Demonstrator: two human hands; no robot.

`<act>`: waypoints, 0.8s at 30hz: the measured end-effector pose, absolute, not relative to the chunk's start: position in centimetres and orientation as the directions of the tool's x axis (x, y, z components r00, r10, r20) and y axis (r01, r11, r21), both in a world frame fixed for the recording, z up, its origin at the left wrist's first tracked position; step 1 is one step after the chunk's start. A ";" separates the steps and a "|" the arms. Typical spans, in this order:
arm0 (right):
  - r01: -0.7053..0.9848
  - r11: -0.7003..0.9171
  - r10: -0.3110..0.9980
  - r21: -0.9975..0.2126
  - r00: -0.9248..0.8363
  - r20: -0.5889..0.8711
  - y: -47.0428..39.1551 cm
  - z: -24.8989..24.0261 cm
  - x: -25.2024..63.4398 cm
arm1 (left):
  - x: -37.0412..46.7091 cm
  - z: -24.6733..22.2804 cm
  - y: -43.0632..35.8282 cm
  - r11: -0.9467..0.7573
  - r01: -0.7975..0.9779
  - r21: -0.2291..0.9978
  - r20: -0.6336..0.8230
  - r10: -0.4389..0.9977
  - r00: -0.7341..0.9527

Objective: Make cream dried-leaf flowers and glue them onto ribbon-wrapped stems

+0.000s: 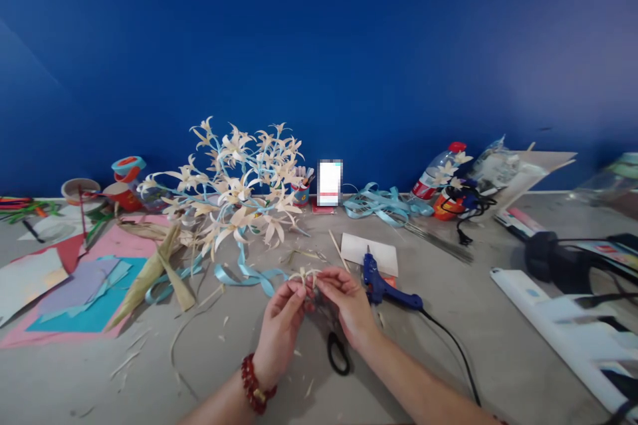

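Observation:
My left hand point(283, 319) and my right hand point(347, 302) meet at the middle of the table, both with fingers pinched on a small pale flower point(304, 275). Thin cream petals stick up above the fingertips; its lower part is hidden. Under my right hand lie scissors, with one black handle loop point(339, 353) showing. A blue glue gun point(381, 282) rests just right of my right hand. Light blue ribbon point(252, 275) lies beyond my left hand. Behind it stands a large bunch of cream flowers point(239, 189) on blue stems.
Coloured paper sheets point(90, 285) and dry husks point(149, 275) lie at the left. At the back are a lit phone point(329, 182), a ribbon pile point(379, 202) and a bottle point(433, 172). A white power strip point(553, 332) sits at the right; the glue gun's cord point(456, 345) runs frontward.

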State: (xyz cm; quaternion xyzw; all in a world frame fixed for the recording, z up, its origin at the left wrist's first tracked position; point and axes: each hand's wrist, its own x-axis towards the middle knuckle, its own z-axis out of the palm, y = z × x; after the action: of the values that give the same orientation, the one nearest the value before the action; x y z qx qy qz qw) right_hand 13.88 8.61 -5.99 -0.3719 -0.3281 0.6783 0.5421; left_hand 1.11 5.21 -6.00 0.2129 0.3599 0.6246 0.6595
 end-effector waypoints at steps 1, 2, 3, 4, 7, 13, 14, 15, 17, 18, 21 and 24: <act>-0.491 -0.187 0.982 -0.851 -0.127 -0.142 8.5 -6.0 13.8 | 1.2 -6.1 5.2 0.134 -0.663 0.736 -0.213 0.976 -0.039; -0.492 -0.180 0.983 -0.852 -0.122 -0.137 8.4 -6.1 13.8 | 1.2 -6.1 5.2 0.138 -0.658 0.741 -0.218 0.975 -0.040; -0.492 -0.179 0.983 -0.852 -0.122 -0.136 8.3 -6.2 13.7 | 1.3 -6.1 5.2 0.141 -0.654 0.743 -0.222 0.974 -0.042; -0.492 -0.181 0.983 -0.852 -0.124 -0.137 8.2 -6.2 13.6 | 1.4 -6.1 5.2 0.142 -0.653 0.744 -0.223 0.974 -0.043; -0.488 -0.188 0.981 -0.853 -0.144 -0.133 8.0 -6.4 13.3 | 1.5 -6.1 5.2 0.127 -0.658 0.742 -0.209 0.977 -0.048; -0.393 -0.123 0.991 -0.911 -0.102 -0.090 8.4 -6.4 14.1 | 1.0 -5.7 5.4 0.076 -0.681 0.728 -0.189 0.978 -0.093; -0.355 -0.088 0.995 -0.931 -0.070 -0.068 8.6 -6.3 14.5 | 0.9 -5.7 5.4 0.066 -0.690 0.721 -0.185 0.977 -0.101; -0.315 -0.057 0.998 -0.947 -0.046 -0.045 8.9 -6.3 14.8 | 0.7 -5.6 5.5 0.058 -0.698 0.714 -0.182 0.978 -0.105; -0.244 -0.034 0.999 -0.969 -0.045 -0.023 9.3 -6.1 15.4 | 0.6 -5.4 5.5 0.057 -0.715 0.697 -0.176 0.980 -0.094; -0.215 -0.041 0.997 -0.976 -0.071 -0.027 9.4 -6.0 15.6 | 0.6 -5.4 5.4 0.062 -0.722 0.689 -0.171 0.982 -0.078; -0.188 -0.053 0.983 -0.981 -0.181 -0.018 9.3 -5.6 15.4 | 0.6 -5.2 5.2 0.115 -0.738 0.665 -0.157 0.988 0.013; -0.284 -0.087 0.960 -0.955 -0.279 -0.004 8.9 -5.3 15.0 | 0.8 -5.0 5.0 0.196 -0.744 0.639 -0.171 0.979 0.111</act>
State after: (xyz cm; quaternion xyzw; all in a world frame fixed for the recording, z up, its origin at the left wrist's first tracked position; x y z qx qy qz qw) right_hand 14.99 8.92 -5.31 -0.3572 -0.4730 0.6449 0.4825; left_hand 0.82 4.98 -5.04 0.2029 0.2895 0.6007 0.7170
